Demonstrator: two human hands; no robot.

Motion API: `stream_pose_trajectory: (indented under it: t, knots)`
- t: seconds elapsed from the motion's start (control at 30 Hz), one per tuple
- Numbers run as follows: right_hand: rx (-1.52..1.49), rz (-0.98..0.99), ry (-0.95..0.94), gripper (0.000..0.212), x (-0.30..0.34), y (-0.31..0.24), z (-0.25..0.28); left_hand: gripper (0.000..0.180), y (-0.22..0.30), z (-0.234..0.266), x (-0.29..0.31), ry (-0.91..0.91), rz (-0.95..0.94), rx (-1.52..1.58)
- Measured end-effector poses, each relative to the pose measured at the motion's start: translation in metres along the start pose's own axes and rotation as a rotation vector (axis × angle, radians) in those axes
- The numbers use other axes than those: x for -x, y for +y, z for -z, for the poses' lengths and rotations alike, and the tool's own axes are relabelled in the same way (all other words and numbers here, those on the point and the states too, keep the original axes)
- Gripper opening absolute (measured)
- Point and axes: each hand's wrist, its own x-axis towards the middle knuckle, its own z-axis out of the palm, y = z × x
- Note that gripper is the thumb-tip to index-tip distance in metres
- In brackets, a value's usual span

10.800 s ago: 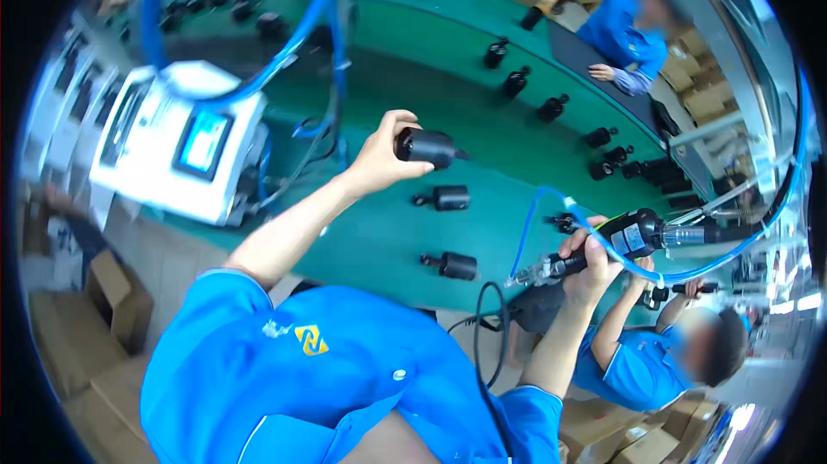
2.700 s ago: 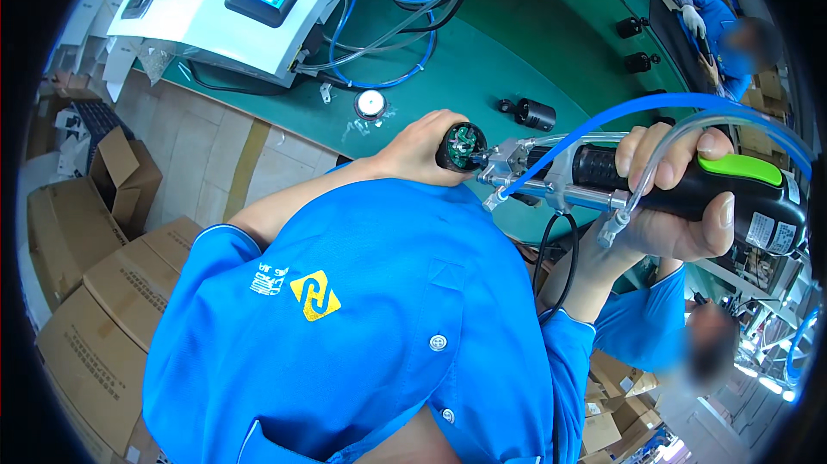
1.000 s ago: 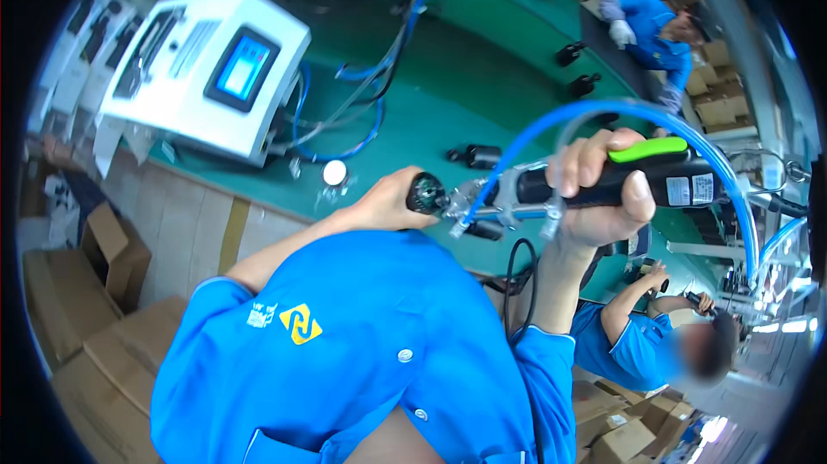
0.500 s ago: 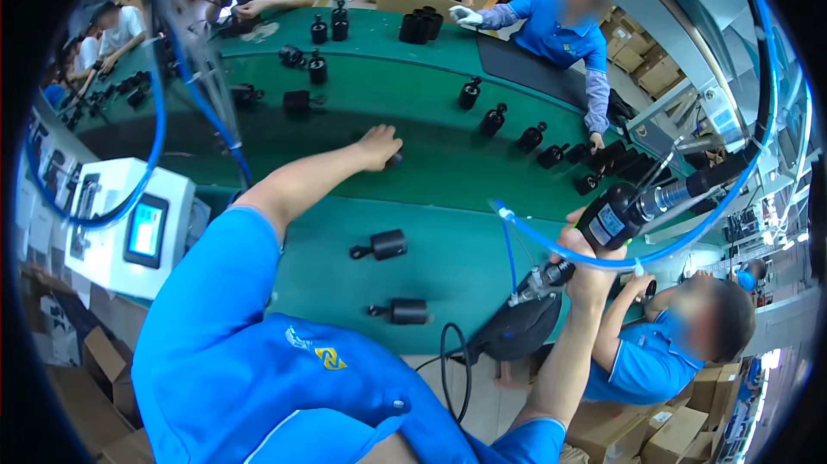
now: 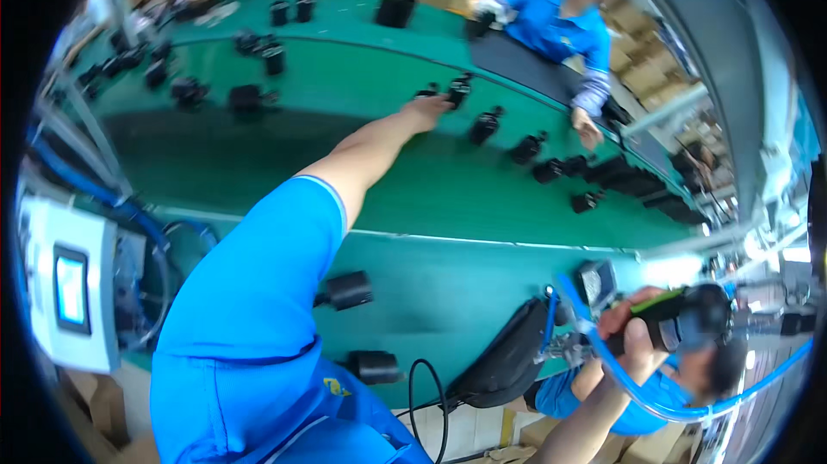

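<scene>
Across the green bench my left hand reaches out, its fingers curled around a small black cylinder with a narrow top. Right beside it stands another black cylinder with a ring end, first in a row that runs to the right. At the lower right my right hand is wrapped around a black power tool with a green stripe, blurred by motion. A blue air hose passes in front of that hand. Two more black cylinders lie on the near bench.
A white control box with a screen stands at the left. Across the bench a co-worker in blue has a hand near the row's far end; another person sits at the lower right. A black bag-like cover lies at the near edge.
My left hand has moved away and to the right with the black cylinder, up to the row. My right hand has gone lower and to the right with the tool. The view has shifted.
</scene>
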Motion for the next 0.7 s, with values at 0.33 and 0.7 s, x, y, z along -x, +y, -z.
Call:
stream_pose_trajectory:
  t: [0.33,0.7]
  knots:
    - [-0.007,0.091,-0.046,0.039,0.009,-0.002,-0.025,0.060,-0.079,0.004,0.250,0.203,0.969,0.527]
    - [-0.120,-0.019,0.002,0.037,0.033,-0.009,-0.035,0.078,-0.147,-0.066,0.307,-0.341,1.112,0.717]
